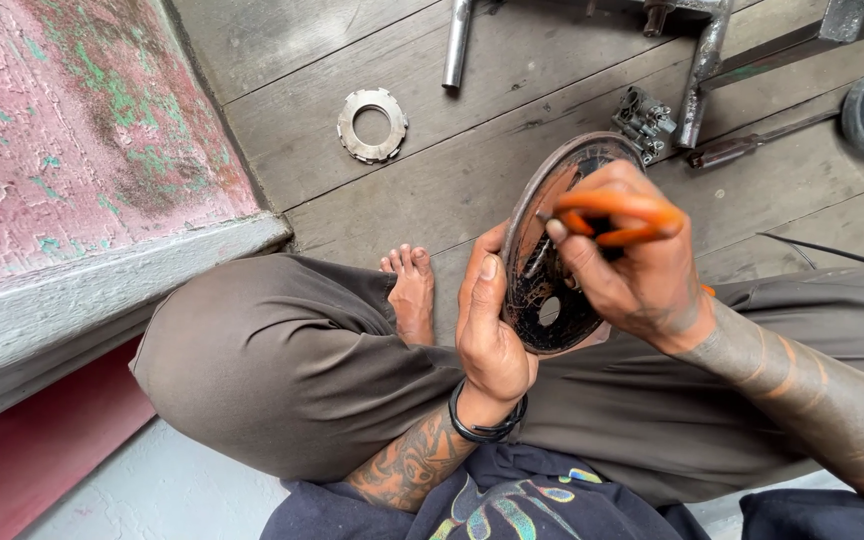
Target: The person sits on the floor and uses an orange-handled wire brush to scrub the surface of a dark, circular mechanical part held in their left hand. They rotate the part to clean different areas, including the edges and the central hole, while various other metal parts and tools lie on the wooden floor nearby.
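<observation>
Round metal plate (544,262): rusty, greasy disc with a centre hole and dark inner face, held on edge above the lap, over the grey plank floor (512,120). Left hand (487,320) clasps its near rim, thumb along the edge. Right hand (632,265) is closed around orange-handled pliers (617,215), whose nose reaches leftward into the plate's inner face; this hand sits just right of the plate and is the nearer to the work. Toothed ring (372,124) lies well apart on the floor; small grey fitting (644,118) just beyond.
</observation>
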